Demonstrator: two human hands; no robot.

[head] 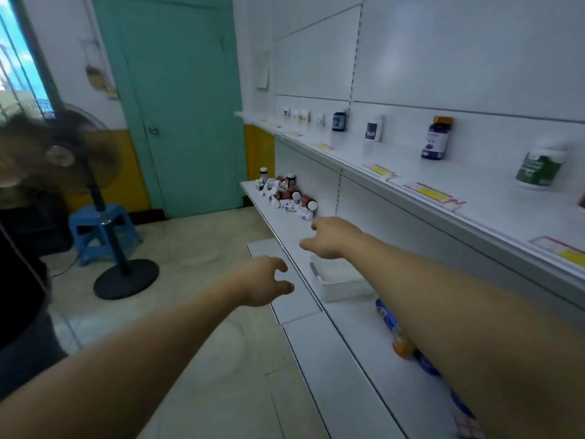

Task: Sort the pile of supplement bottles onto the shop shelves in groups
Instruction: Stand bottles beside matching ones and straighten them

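Inspector: Step in hand?
Clerk: Reach toward pile of supplement bottles (286, 194), heaped at 12 o'clock on lower shelf (285, 226). No pick yet. Likely calls for further extension, then closing on one bottle.
Inspector: Pose?
Clerk: Both arms outstretched. Left grip (262, 280) and right grip (332, 237) empty, fingers loosely spread, right ahead, short of pile.

No wording can be read: the labels on the shelved bottles (437, 139), the piled bottles (286, 193) and the yellow price tags (432, 191) are too blurred.
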